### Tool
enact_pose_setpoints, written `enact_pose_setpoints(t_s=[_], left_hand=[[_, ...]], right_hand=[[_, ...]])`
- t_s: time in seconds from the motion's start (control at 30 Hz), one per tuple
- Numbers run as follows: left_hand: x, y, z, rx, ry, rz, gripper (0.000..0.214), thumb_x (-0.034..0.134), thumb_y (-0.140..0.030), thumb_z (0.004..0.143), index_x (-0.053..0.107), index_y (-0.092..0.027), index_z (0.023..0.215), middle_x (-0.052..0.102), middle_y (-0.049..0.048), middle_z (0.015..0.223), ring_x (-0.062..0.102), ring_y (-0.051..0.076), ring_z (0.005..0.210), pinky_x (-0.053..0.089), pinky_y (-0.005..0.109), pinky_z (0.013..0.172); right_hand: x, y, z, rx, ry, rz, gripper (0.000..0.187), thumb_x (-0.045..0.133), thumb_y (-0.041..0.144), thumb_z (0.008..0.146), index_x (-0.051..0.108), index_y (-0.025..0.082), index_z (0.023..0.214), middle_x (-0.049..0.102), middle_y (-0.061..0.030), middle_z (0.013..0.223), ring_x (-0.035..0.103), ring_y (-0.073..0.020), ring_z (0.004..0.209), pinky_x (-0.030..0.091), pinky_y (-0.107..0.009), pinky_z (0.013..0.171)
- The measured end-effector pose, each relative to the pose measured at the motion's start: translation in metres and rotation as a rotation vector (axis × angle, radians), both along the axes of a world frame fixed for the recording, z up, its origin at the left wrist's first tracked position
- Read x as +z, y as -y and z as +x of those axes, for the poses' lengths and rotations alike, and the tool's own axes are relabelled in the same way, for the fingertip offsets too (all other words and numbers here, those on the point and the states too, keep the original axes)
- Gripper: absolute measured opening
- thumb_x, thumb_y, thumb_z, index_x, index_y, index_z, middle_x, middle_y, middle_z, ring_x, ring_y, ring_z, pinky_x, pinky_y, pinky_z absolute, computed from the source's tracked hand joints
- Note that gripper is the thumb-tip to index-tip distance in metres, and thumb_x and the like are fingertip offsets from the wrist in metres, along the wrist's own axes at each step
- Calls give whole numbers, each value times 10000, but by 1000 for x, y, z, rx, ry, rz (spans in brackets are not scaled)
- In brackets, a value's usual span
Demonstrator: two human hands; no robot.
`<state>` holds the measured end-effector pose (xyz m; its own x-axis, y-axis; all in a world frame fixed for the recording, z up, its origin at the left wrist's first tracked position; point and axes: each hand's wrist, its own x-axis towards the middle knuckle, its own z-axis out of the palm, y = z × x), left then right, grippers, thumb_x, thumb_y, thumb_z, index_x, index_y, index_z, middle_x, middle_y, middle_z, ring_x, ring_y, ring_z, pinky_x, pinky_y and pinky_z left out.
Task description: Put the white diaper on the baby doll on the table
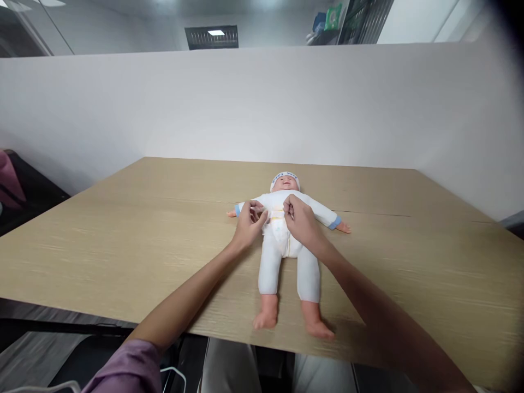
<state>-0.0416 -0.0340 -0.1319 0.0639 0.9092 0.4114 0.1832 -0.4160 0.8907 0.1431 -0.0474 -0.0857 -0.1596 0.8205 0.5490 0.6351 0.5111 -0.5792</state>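
Observation:
A baby doll [270,267] lies on its back on the table, head away from me and bare feet toward me. It wears a white suit with blue cuffs and a white headband with lettering. Around its hips is a white diaper [280,233] with yellow lines at the front. My left hand [248,225] is at the diaper's left side of the waist, thumb and fingers curled in on its edge. At the opposite side, my right hand [302,219] is closed in a pinch at the waist edge. Its fingertips are partly hidden, as is what they grip.
The wooden table [164,234] has a thin seam running across behind the doll. A white partition [245,109] rises along its far edge. A black chair with pink cloth [10,180] stands at the far left. My legs are below the near edge.

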Motion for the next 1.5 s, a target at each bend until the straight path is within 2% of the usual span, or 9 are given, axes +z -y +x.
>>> enact_pose_setpoints(t_s=[0.07, 0.13, 0.23, 0.3, 0.43, 0.6, 0.87, 1.2, 1.5], left_hand=[[15, 24, -2, 7, -86, 96, 152, 611, -360, 991, 556, -221, 1018, 627, 21, 967, 539, 151, 770, 441, 296, 729], [27, 53, -4, -127, -245, 168, 131, 554, -349, 1022, 578, -223, 995, 665, 28, 974, 557, 165, 792, 444, 321, 782], [31, 87, -6, -390, -537, 175, 146, 560, -364, 1016, 622, -234, 995, 696, 40, 958, 585, 216, 883, 435, 363, 856], [24, 96, -8, -420, -620, 154, 160, 584, -386, 1004, 635, -237, 983, 697, 48, 943, 585, 244, 941, 426, 377, 881], [8, 87, -8, -267, -583, 78, 219, 619, -434, 979, 597, -223, 922, 675, 45, 930, 577, 244, 918, 415, 369, 850], [0, 69, -1, -149, -663, 52, 326, 664, -518, 929, 559, -217, 857, 612, 14, 795, 526, 222, 774, 366, 333, 727], [-1, 64, 2, -159, -631, 43, 341, 660, -438, 941, 526, -214, 721, 583, -1, 729, 524, 214, 793, 364, 329, 768], [2, 69, 0, -169, -540, 147, 173, 626, -346, 973, 608, -215, 862, 638, 72, 1169, 548, 258, 1053, 413, 387, 963], [1, 65, 1, -229, -498, 68, 183, 626, -338, 949, 574, -222, 818, 601, 28, 847, 502, 246, 927, 406, 365, 866]], right_hand=[[5, 28, 3, -3, 5, 60, 219, 410, 33, 793, 375, 249, 791, 452, 21, 740, 455, -172, 689, 343, -305, 663], [4, 64, 8, 19, 19, 34, 198, 436, 51, 831, 416, 246, 803, 486, 16, 751, 487, -171, 699, 378, -306, 675], [-11, 110, 24, 108, 32, -196, 59, 537, 195, 931, 547, 249, 952, 629, -20, 935, 607, -176, 783, 477, -313, 723], [-25, 124, 36, 100, 33, -316, 107, 570, 274, 952, 592, 262, 1056, 677, -39, 1058, 660, -185, 808, 520, -335, 747], [-38, 115, 51, -9, 82, -313, 104, 561, 302, 970, 635, 243, 1011, 721, -30, 978, 672, -190, 759, 513, -340, 743], [-39, 94, 38, -62, 235, -251, 128, 654, 314, 938, 610, 226, 856, 697, -12, 852, 641, -198, 789, 417, -301, 700], [-50, 94, 33, -76, 233, -183, 149, 640, 285, 970, 614, 225, 836, 653, -11, 877, 620, -193, 791, 408, -306, 709], [-52, 105, 27, -58, 144, -158, 135, 634, 290, 960, 634, 245, 1086, 635, -92, 1236, 633, -281, 1113, 504, -405, 940], [-52, 101, 24, -63, 123, -201, 136, 617, 331, 958, 574, 238, 1047, 693, -68, 1036, 640, -284, 1002, 483, -396, 860]])
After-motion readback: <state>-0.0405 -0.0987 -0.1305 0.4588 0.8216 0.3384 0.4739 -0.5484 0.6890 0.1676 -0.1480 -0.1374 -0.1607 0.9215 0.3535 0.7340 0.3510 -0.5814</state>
